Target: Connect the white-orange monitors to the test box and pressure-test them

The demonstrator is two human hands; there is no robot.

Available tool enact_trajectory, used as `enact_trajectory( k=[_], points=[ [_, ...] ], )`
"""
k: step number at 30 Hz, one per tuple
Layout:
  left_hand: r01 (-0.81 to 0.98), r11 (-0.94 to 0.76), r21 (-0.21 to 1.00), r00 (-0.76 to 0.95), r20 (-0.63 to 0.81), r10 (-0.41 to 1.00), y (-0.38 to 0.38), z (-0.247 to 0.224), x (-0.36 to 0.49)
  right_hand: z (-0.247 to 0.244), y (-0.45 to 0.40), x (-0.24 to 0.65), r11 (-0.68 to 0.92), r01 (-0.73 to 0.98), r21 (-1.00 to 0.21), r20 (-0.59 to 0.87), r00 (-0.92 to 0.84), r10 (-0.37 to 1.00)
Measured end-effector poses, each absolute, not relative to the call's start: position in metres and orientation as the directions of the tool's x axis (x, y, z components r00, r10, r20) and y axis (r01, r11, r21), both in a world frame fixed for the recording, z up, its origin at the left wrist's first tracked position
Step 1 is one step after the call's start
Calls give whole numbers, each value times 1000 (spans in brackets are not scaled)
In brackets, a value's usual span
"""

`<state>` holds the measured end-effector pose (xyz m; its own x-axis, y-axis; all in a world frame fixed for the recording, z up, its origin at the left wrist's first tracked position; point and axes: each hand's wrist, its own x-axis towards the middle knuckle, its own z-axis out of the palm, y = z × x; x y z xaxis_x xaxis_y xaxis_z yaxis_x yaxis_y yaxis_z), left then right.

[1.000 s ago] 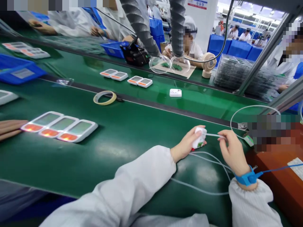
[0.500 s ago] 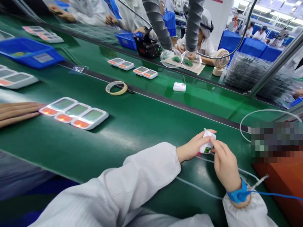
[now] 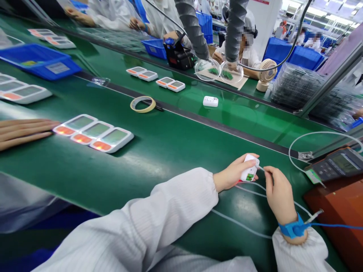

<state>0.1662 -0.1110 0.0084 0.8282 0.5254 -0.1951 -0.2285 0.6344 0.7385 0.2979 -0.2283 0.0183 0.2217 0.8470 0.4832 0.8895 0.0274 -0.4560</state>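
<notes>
The left hand point(image 3: 237, 172) grasps a small white device point(image 3: 250, 168) above the green bench point(image 3: 170, 147); the right hand point(image 3: 280, 194) pinches a thin cable point(image 3: 261, 168) beside it.

The right hand point(image 3: 279, 190) has drawn back from the white plastic device point(image 3: 250, 168); four far white-and-orange rectangular displays point(image 3: 170, 84) shifted toward the surface's point(image 3: 181, 130) left edge.

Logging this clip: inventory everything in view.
handheld device: one, white, left hand
lead: one, whitish, right hand
display units: several, white, orange, worktop
worktop: one, green, centre
small unit: one, white, far strip
tape roll: one, cream, centre
bins: several, blue, left, rear
fan: one, beige, rear
ducts: two, grey, overhead
trays: several, clear, rear
meter: one, grey, right
machine: one, black, rear
strap: one, blue, right wrist
people: several, white clothing, rear, left
person's hands: two, bare, foreground
</notes>
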Motion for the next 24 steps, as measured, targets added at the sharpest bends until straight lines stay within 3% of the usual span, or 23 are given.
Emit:
enact_trajectory(
  k=[4,9,17,24],
  points=[
    [-177,590,788,849,-181,496,-112,12,167,18,-230,292,93,838,-538,460,199,866],
    [-188,543,819,841,-152,520,-114,11,167,22,-231,286,134,861,-491,534,175,827],
    [-231,573,787,843,-132,521,-113,6,167,28,-229,288,139,850,-508,556,200,807],
    [-183,498,847,849,-119,514,-115,12,164,28,-229,287,162,830,-535,553,199,809]
  ],
)
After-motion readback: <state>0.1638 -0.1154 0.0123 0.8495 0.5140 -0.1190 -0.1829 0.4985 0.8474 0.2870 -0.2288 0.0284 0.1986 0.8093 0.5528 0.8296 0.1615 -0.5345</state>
